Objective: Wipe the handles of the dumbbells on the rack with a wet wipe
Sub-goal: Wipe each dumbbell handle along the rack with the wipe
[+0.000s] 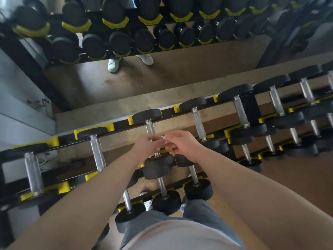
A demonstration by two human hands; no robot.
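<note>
A black rack (122,124) with yellow cradles carries several black dumbbells with silver handles. My left hand (146,147) and my right hand (182,145) meet above the handle (150,128) of the middle top-row dumbbell. Between their fingertips they pinch a small white wet wipe (163,138), mostly hidden by the fingers. The lower half of that handle is covered by my hands. Neighbouring handles lie to the left (97,153) and to the right (198,123).
A wall mirror (162,74) behind the rack reflects the dumbbells and white shoes. A lower shelf holds smaller dumbbells (162,184) close to my legs. More dumbbells (275,103) run off to the right. Brown floor shows at the right.
</note>
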